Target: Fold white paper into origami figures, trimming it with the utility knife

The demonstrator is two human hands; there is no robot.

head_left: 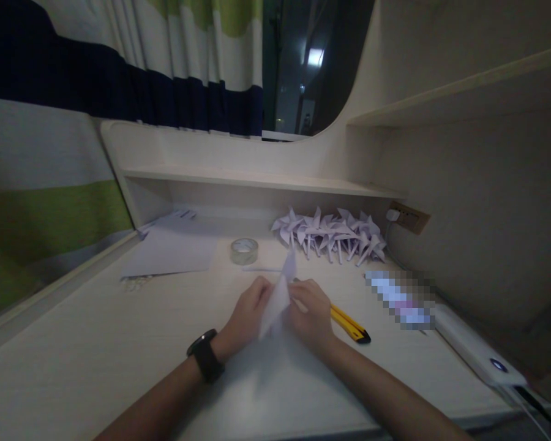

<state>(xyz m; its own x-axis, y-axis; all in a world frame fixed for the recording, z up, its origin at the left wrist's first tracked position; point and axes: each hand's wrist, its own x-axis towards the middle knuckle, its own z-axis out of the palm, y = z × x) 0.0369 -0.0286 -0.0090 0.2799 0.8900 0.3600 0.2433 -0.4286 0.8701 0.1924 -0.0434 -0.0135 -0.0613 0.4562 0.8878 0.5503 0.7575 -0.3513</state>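
A folded piece of white paper [278,300] stands tilted between my two hands above the middle of the desk. My left hand [251,306], with a black watch on its wrist, is closed on the paper's left side; part of its fingers is hidden behind the sheet. On the other side my right hand [311,309] pinches the paper with bent fingers. A yellow utility knife [349,323] lies just right of my right hand, partly covered by it. Behind the hands a thin white strip [264,269] rests on the desk.
White paper pinwheels [330,233] are piled at the back. A roll of clear tape [244,251] lies left of them, beside a stack of white sheets [174,248]. To the right are a lit, blurred-out screen [399,299] and a white power strip [475,343] with cables.
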